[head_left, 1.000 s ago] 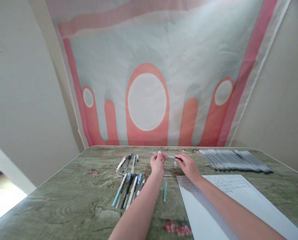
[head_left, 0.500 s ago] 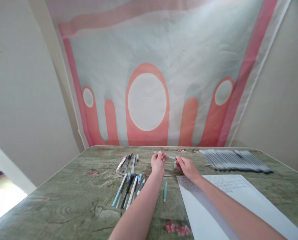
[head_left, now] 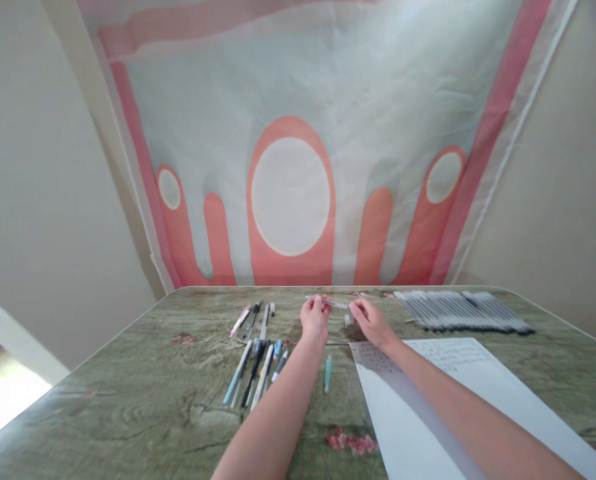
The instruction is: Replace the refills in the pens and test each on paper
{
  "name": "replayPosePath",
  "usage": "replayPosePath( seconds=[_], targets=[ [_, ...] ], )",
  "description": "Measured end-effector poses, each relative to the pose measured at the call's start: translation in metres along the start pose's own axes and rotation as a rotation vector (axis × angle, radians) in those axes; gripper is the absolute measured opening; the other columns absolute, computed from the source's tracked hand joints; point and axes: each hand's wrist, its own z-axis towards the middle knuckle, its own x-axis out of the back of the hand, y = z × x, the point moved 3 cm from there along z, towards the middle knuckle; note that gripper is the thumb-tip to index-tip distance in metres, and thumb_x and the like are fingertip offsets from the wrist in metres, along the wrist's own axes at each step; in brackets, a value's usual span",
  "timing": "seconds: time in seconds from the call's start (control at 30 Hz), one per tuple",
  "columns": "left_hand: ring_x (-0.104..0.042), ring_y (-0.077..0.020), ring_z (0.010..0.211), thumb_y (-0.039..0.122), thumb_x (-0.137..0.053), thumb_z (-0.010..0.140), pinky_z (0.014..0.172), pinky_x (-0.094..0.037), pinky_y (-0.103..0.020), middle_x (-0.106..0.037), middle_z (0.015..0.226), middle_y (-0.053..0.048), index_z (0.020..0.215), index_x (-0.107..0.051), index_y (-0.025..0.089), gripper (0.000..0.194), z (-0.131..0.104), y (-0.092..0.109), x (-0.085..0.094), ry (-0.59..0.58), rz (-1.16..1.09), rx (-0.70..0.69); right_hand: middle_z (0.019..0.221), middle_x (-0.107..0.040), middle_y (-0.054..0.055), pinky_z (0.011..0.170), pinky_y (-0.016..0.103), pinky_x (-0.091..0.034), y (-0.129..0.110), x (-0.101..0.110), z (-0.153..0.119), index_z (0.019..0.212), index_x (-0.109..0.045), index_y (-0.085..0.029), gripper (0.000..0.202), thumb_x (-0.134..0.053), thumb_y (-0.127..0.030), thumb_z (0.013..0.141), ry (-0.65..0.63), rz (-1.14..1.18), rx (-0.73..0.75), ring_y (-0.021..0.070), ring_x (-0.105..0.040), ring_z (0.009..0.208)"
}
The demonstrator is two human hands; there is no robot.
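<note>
Between my two hands lies a thin, clear pen refill (head_left: 337,304), held nearly level above the table, its narrow tip pointing left. My left hand (head_left: 315,317) pinches it near the tip. At the other end, my right hand (head_left: 371,321) has its fingertips closed on it. Just below the right fingers sits a small whitish piece (head_left: 348,320), too small to name. A teal pen (head_left: 327,374) lies nearer, between my forearms. Beneath my right forearm is a white sheet of paper (head_left: 418,407) with handwriting on its upper part.
Several pens (head_left: 253,375), blue, black and white, lie left of my left forearm, with a smaller group of pens and parts (head_left: 251,322) behind them. A long row of clear refills (head_left: 463,312) with dark ends lies at the right back of the wood-patterned table (head_left: 143,400).
The view has shifted slightly, so everything sits a little higher in the picture. Both hands keep hold of the pen refill in nearly the same pose.
</note>
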Motion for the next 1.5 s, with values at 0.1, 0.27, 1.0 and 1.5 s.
replayPosePath(
  seconds=[0.1,0.27,1.0,1.5],
  targets=[
    [-0.062,-0.0091,0.064,0.012,-0.054,0.081,0.072,-0.050,-0.025,-0.063,0.072,-0.005,0.079,-0.051,0.013,0.004,0.000,0.000,-0.001,-0.001,-0.001,0.008,0.062,-0.057,0.000,0.058,0.025,-0.037,-0.002,0.002,0.002,0.069,-0.053,-0.020,0.033,-0.040,-0.046,0.084,0.016,-0.042,0.052,0.0144,-0.052,0.060],
    [-0.062,-0.0090,0.063,0.010,-0.052,0.082,0.073,-0.050,-0.025,-0.063,0.070,-0.004,0.077,-0.051,0.013,0.005,-0.002,0.000,-0.005,-0.012,-0.003,0.016,0.055,-0.054,-0.001,0.056,0.025,-0.036,0.000,0.002,0.003,0.063,-0.051,-0.019,0.042,-0.030,-0.045,0.088,-0.010,-0.001,-0.002,0.0133,-0.051,0.054],
    [-0.064,-0.0114,0.074,0.008,-0.047,0.084,0.081,-0.048,-0.030,-0.064,0.080,-0.007,0.088,-0.049,0.014,0.007,-0.007,0.000,-0.012,-0.096,-0.009,0.017,0.044,-0.047,-0.003,0.048,0.025,-0.038,0.010,-0.003,0.006,0.052,-0.045,-0.020,0.047,-0.034,-0.053,0.084,-0.062,0.309,-0.206,0.0114,-0.045,0.042],
    [-0.063,-0.0115,0.080,0.010,-0.045,0.084,0.084,-0.046,-0.030,-0.064,0.084,-0.007,0.089,-0.048,0.016,0.008,-0.010,0.004,-0.019,-0.173,-0.005,-0.010,0.047,-0.045,-0.005,0.043,0.022,-0.035,0.013,-0.005,0.008,0.055,-0.043,-0.019,0.040,-0.048,-0.054,0.075,-0.108,0.637,-0.362,0.0090,-0.043,0.042]
  ],
)
